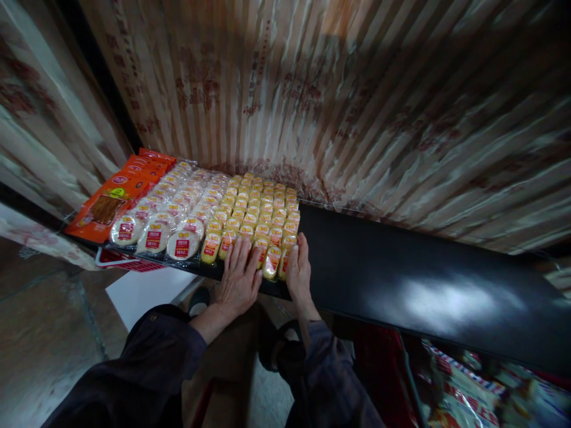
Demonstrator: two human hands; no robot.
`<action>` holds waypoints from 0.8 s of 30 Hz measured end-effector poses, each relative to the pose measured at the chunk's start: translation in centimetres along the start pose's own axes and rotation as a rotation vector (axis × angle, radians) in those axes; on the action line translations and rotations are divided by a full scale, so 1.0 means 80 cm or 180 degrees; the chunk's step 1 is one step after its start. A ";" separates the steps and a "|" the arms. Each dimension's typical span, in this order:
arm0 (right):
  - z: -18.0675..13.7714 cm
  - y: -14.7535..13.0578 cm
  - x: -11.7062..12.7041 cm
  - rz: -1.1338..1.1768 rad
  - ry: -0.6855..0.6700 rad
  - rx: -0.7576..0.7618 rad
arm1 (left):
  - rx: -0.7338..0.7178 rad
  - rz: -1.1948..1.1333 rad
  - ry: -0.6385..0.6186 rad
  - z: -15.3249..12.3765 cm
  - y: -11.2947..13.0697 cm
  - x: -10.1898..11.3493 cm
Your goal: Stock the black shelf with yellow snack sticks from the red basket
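Several rows of small yellow wrapped snack packs (256, 215) stand on a black shelf (401, 267). My left hand (239, 276) lies over the front of these rows, its fingers stretched out and touching the packs. At the right side of the block, my right hand (300, 267) stands on edge, fingers extended, its palm side against the outermost row. To the left of the yellow packs are rows of round white rice crackers (184, 239) in clear wrappers. Orange snack bags (111, 202) overlap one another at the shelf's left end.
Pleated, printed cloth or sheeting (285, 89) hangs behind the shelf. Below its left end are a red basket (129, 261) and a white board (149, 292). Larger snack bags (468, 389) sit underneath at the right.
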State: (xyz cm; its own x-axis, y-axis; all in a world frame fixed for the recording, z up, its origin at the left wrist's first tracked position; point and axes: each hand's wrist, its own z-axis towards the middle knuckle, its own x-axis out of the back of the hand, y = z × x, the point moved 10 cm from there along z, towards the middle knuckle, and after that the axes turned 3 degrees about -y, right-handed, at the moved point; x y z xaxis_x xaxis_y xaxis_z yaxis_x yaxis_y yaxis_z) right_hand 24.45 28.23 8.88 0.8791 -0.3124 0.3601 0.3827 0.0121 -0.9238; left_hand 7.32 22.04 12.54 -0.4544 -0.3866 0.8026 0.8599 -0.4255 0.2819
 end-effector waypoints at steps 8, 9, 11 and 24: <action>-0.001 0.003 0.011 0.0337 0.0114 -0.0016 | -0.0300 -0.0053 -0.0286 0.011 0.047 -0.026; 0.000 0.006 0.013 0.0381 0.0129 -0.0050 | -0.0269 -0.0062 -0.0293 0.012 0.049 -0.028; 0.001 0.010 0.015 0.0439 0.0154 -0.0108 | -0.0210 -0.0082 -0.0306 0.013 0.050 -0.029; 0.005 0.016 0.011 0.0489 0.0081 -0.0100 | -0.0492 -0.0240 -0.0644 0.007 0.046 -0.022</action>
State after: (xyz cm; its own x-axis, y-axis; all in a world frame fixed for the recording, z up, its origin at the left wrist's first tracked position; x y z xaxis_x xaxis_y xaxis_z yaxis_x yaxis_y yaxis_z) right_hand 25.86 28.34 8.07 0.9189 -0.3331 0.2112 0.2349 0.0319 -0.9715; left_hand 11.44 21.62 12.48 -0.4468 -0.1841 0.8755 0.7726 -0.5728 0.2739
